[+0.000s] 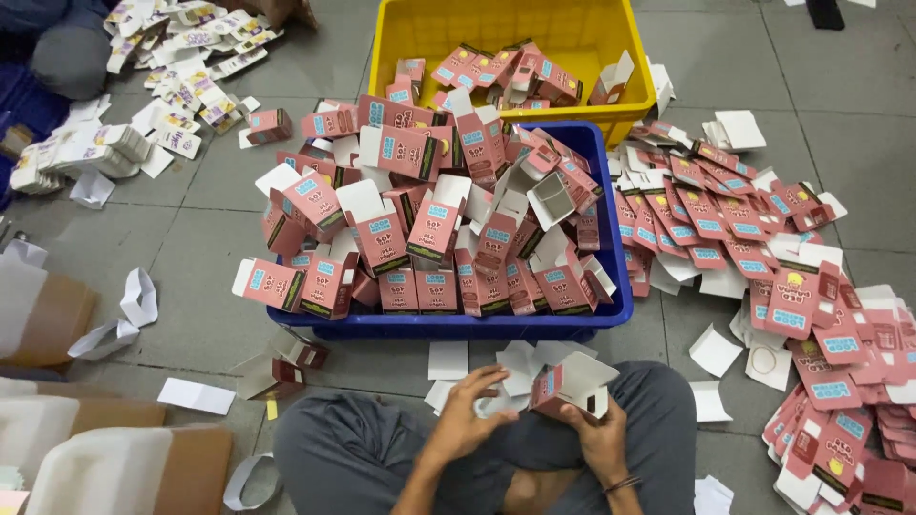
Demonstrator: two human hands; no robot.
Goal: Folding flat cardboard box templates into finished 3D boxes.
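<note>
**Folding a small pink carton over my lap**

Now I sit cross-legged on the grey floor with a half-formed pink carton [563,389] held just above my knees. My right hand [599,437] is closed around its lower end, thumb and fingers pinching the card; its white flaps stand open toward the far side. My left hand [465,412] curls loosely beside it, fingertips on a white paper piece [496,404], gripping nothing firmly as far as I can tell.

I judge the step to be shaping the carton: the next move calls for tucking those open flaps shut.

Just beyond my knees a blue crate [458,324] overflows with made-up pink cartons bearing blue label patches and dark ends. Farther off stands a yellow crate [401,48], partly filled. Flat pink blanks [706,224] spread at right; white and yellow cartons [181,86] lie far left.
</note>
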